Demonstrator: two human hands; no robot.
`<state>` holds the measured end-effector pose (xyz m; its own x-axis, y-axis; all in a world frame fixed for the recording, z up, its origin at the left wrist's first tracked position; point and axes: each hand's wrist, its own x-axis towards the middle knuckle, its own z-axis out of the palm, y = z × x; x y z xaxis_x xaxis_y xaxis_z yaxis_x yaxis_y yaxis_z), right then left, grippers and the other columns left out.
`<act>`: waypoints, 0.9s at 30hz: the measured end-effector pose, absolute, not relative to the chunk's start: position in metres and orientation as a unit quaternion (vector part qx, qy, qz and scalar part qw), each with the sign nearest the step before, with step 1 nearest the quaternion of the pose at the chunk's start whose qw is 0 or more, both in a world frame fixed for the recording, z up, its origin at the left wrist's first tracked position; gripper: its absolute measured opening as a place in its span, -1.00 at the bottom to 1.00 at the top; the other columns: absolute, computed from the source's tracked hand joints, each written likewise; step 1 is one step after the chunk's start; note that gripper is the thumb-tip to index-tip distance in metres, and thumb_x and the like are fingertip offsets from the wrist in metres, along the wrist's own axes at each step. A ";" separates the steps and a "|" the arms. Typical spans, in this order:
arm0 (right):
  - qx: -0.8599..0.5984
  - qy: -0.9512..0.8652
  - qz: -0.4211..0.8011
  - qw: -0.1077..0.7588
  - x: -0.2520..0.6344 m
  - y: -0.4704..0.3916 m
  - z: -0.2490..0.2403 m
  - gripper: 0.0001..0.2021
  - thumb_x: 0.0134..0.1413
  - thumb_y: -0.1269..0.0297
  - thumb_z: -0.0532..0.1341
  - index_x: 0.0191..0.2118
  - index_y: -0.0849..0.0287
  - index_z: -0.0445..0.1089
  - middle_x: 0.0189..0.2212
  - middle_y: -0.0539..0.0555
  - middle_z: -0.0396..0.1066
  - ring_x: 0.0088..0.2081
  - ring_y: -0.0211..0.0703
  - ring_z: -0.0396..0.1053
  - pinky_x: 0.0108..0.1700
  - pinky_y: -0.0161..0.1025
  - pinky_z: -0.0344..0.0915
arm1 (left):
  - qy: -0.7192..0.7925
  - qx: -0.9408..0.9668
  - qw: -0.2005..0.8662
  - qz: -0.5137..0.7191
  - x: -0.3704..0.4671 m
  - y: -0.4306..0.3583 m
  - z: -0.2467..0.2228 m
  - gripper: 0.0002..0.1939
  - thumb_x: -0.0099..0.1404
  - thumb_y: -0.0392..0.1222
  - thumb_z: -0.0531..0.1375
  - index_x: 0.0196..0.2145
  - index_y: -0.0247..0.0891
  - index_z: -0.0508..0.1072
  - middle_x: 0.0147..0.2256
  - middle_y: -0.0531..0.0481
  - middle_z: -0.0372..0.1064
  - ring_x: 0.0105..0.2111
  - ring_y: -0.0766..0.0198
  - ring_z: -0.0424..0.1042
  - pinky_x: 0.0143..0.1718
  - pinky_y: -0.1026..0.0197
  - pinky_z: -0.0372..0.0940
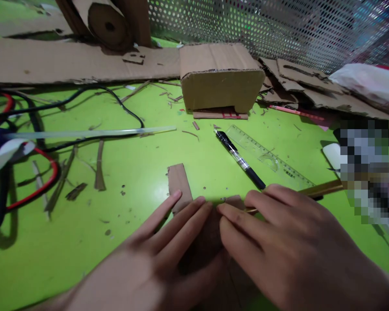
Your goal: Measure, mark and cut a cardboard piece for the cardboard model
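My left hand (162,255) bears down on a small brown cardboard piece (207,231), fingers stretched over it and the thumb along its near side. A short cardboard strip (179,179) sticks out beyond those fingertips. Close beside it, my right hand (278,237) is closed around a thin gold-brown stick-like tool (322,188), which shows on both sides of the fingers. Its tip and exact kind are hidden. Another cardboard corner (235,200) pokes out between the hands. Just past my right knuckles lies a black pen (241,162).
A clear ruler (270,155) lies beside the pen. Farther back stand a cardboard box form (223,88) and a cardboard wheel (108,26). Black and red cables (52,172), a glue stick (116,131) and scraps lie left. Stacked cardboard (298,82) and a pink pencil (296,112) lie right.
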<state>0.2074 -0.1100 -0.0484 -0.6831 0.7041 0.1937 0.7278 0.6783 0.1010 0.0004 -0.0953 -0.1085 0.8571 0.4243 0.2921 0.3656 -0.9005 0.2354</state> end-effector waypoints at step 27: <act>-0.419 -0.906 -0.033 0.054 0.215 -0.106 -0.049 -0.74 0.22 0.51 0.11 -0.33 0.08 0.50 -0.38 -0.06 0.59 -0.39 -0.17 0.46 -0.32 -0.15 0.32 | 0.222 0.951 0.108 0.188 0.002 -0.095 -0.108 -0.53 0.30 -0.18 0.13 0.16 0.00 0.34 0.17 -0.09 0.26 0.20 0.08 0.22 0.25 -0.05 0.15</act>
<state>0.2150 -0.1060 -0.0488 -0.6436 0.7549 0.1261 0.7622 0.6472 0.0153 0.0017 -0.0949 -0.1081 0.8310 0.4624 0.3094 0.3810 -0.8782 0.2891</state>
